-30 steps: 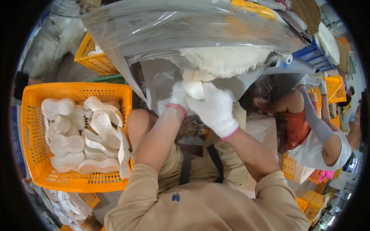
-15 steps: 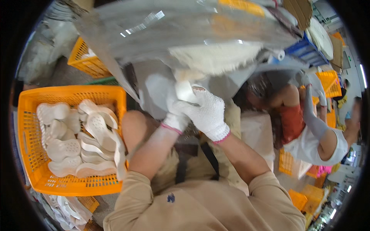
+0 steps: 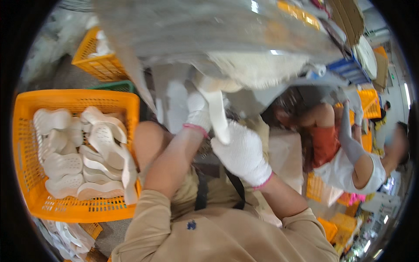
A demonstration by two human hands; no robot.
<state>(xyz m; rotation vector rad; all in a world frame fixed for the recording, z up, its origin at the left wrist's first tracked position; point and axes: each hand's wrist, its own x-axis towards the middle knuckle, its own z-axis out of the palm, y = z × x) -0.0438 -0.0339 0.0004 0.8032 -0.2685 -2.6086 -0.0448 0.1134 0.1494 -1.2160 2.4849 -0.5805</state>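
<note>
A white curved shoe sole (image 3: pixel 218 115) is seen edge-on, slanting from the far end down toward my body. My right hand (image 3: pixel 242 150), in a white knit glove with a pink cuff, is closed on its near end. My left hand (image 3: pixel 198 110), gloved alike, is closed at its left side farther up, with the fingers partly hidden behind it. The sole's far end lies close under a cream, fuzzy wheel-like pad (image 3: pixel 262 70); whether they touch I cannot tell. A clear plastic sheet (image 3: pixel 196 32) hangs over the pad.
On my left stands an orange crate (image 3: pixel 78 214) full of white soles (image 3: pixel 63 168). Another orange crate (image 3: pixel 98 65) and a green crate (image 3: pixel 115 86) lie beyond. To the right a person in a white top (image 3: pixel 349 170) sits, with more crates around.
My hands, close together before, are now apart. The right has drawn down toward me, and the sole has turned so its long edge shows. The head view has shifted slightly.
</note>
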